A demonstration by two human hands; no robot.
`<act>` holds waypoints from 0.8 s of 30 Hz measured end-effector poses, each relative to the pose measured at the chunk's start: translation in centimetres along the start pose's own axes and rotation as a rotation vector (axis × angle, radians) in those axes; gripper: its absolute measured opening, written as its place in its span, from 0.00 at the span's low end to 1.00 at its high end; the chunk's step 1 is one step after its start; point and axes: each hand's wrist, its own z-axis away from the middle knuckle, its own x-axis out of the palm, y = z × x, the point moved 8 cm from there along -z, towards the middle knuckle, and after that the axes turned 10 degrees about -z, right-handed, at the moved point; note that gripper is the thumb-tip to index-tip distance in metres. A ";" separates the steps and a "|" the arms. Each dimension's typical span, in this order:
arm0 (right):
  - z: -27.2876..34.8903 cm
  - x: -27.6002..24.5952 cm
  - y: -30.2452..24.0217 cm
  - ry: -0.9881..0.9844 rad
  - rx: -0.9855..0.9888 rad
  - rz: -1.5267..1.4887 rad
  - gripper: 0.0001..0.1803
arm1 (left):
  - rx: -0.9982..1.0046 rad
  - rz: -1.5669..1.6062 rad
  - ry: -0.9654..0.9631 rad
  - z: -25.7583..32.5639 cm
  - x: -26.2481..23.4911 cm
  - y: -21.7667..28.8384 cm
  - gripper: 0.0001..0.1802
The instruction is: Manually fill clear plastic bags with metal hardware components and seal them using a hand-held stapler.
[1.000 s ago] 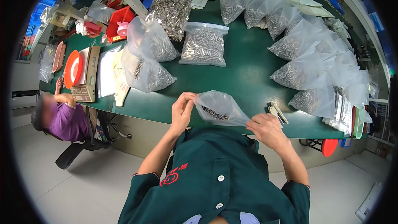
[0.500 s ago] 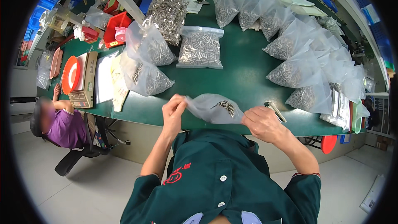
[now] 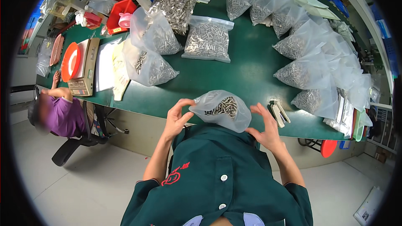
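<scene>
A clear plastic bag (image 3: 222, 109) with a heap of small metal pins rests on the near edge of the green table (image 3: 247, 71), right in front of me. My left hand (image 3: 178, 118) pinches the bag's left corner between thumb and fingers. Just to the right of the bag, my right hand (image 3: 266, 129) has its fingers spread, and its thumb is at the bag's lower edge without gripping it. A small stapler-like tool (image 3: 278, 113) lies just right of that hand.
Several filled bags of metal parts (image 3: 208, 41) cover the table's middle and right side (image 3: 312, 71). A scale with an orange pan (image 3: 71, 61), papers and red bins (image 3: 119, 12) stand at the left. Another person in purple (image 3: 58, 113) sits at the table's left end.
The bag, held stretched between both hands before, now sits bunched on the table edge. My right hand has let go and opened; my left still pinches the corner.
</scene>
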 end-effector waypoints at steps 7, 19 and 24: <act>-1.2 1.5 0.7 -0.037 -0.152 0.031 0.34 | 0.010 -0.153 -0.204 -0.8 1.2 0.3 0.13; -1.1 2.3 0.9 0.046 -0.244 -0.046 0.17 | 0.125 -0.142 -0.112 -1.0 1.8 1.7 0.07; 2.4 0.8 5.9 0.303 0.223 -0.277 0.02 | 0.083 -0.270 0.104 0.3 -0.4 0.4 0.02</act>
